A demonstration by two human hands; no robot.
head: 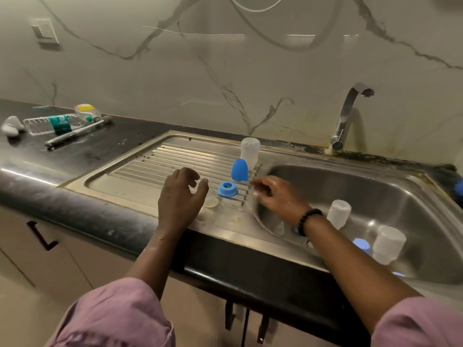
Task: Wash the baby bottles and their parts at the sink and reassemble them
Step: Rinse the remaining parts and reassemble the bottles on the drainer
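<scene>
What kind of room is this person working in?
Most likely a home kitchen: a steel sink with a ribbed draining board is set into a dark countertop, a tap rises behind it, and the wall is marble-patterned.

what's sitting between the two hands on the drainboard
In the head view, a blue bottle collar ring lies on the ribbed drainboard between the left hand and the right hand, with a small clear disc by the left thumb.
</scene>
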